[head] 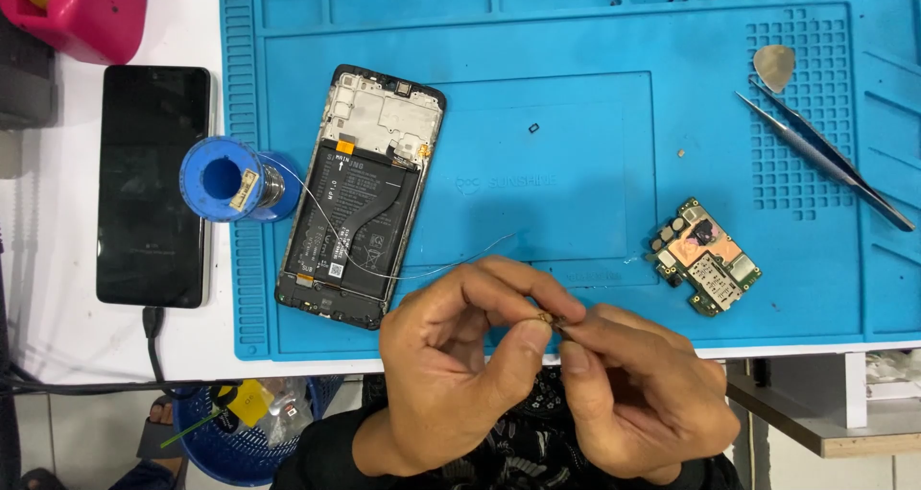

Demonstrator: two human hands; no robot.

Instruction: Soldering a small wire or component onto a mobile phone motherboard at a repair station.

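Fingers (537, 332) around tiny, brassy metal part (548, 318).

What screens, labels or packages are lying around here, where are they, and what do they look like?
Intact phone: on the white table left of the blue mat, a dark, blank rectangular screen.
Opened phone: on the mat's left part, back off; a black battery with a white label.
Solder spool: between the two phones, blue and round, with a small pale sticker.
No packages in view.

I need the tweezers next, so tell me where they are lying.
In the head view the tweezers lie slanted at the right edge of the blue mat, just below the guitar-pick-shaped opening tool and up-right of the small circuit board.
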